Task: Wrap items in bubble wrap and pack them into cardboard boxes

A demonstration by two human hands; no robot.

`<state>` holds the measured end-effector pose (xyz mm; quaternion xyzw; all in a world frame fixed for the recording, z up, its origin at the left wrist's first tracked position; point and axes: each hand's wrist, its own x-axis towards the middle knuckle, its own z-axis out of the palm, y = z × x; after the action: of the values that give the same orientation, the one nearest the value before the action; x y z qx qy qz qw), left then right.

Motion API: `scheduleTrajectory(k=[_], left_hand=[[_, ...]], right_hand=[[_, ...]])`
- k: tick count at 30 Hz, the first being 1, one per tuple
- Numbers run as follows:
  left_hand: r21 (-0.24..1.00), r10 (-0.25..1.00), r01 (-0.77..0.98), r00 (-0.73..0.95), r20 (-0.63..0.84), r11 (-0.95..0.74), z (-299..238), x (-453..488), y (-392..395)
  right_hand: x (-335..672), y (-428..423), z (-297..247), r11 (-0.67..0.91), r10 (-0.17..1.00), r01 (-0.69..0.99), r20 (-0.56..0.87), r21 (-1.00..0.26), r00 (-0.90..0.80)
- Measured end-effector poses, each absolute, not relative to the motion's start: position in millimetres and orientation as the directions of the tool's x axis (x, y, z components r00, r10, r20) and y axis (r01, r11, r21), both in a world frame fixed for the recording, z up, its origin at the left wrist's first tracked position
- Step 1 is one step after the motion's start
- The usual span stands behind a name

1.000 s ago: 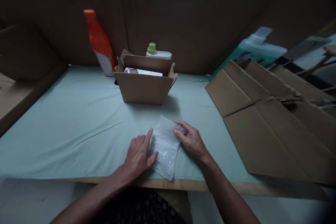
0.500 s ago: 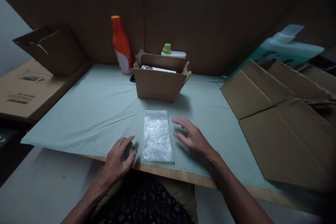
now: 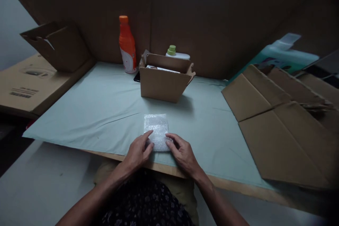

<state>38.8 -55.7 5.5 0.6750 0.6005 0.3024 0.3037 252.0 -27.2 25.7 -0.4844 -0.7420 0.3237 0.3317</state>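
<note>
Cardboard carton: lies flat at the far left (image 3: 29, 84), printed side up, apparently serving as a stand.
Open box on it: tilts (image 3: 69, 49) with its mouth up, near the back panel (image 3: 212, 17), perhaps parked there to be out of the way.
Pale green cloth: covers the surface (image 3: 79, 113), probably to give a soft, clean base.
Orange bottle: stands at the back (image 3: 127, 51), close to the panel, likely put there so that the front is left for the hands.
Dark flat object: lies beside the small box (image 3: 137, 77), partly hidden by it; too little shows to name it.
Left hand: rests at the packet's left edge (image 3: 137, 150), forefinger and thumb apart with their tips on the wrap; whether the fingers pinch it, I cannot tell.
Bubble-wrap packet: lies flat near the front edge of the surface (image 3: 156, 123), between the hands, seemingly steadied from both sides.
Small open box: stands upright behind the packet (image 3: 161, 84), with a white item inside (image 3: 164, 69).
Green-capped bottle: stands behind that box (image 3: 182, 56), mostly hidden.
Right hand: mirrors the left at the packet's right edge (image 3: 184, 153), thumb and forefinger touching it; a pinch beneath is hidden.
Folded cardboard: leans at the right (image 3: 286, 137).
Teal container: sits behind it (image 3: 288, 56), tilted in view.
</note>
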Motion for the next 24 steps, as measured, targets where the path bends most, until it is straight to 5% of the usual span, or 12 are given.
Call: scheduleTrajectory(k=[4, 9, 13, 17, 24], left_hand=[[0.765, 0.996, 0.644, 0.060, -0.064, 0.010, 8, 39, -42], [0.718, 0.999, 0.694, 0.037, 0.036, -0.052, 7, 38, -41], [0.625, 0.932, 0.711, 0.119, 0.343, -0.321, 18, 29, -62], [0.623, 0.903, 0.656, 0.276, 0.329, -0.427, 22, 25, -74], [0.579, 0.972, 0.791, 0.081, 0.221, -0.198, 6, 28, -30]], right_hand=[[264, -43, 33, 0.565, 0.825, 0.565, 0.433, -0.602, -0.363], [257, -34, 20, 0.734, 0.679, 0.581, 0.356, -0.353, -0.642], [249, -18, 22, 0.693, 0.707, 0.538, 0.303, -0.480, -0.639], [250, -17, 36, 0.549, 0.764, 0.529, 0.133, -0.647, -0.631], [242, -19, 31, 0.687, 0.727, 0.646, 0.309, -0.333, -0.614]])
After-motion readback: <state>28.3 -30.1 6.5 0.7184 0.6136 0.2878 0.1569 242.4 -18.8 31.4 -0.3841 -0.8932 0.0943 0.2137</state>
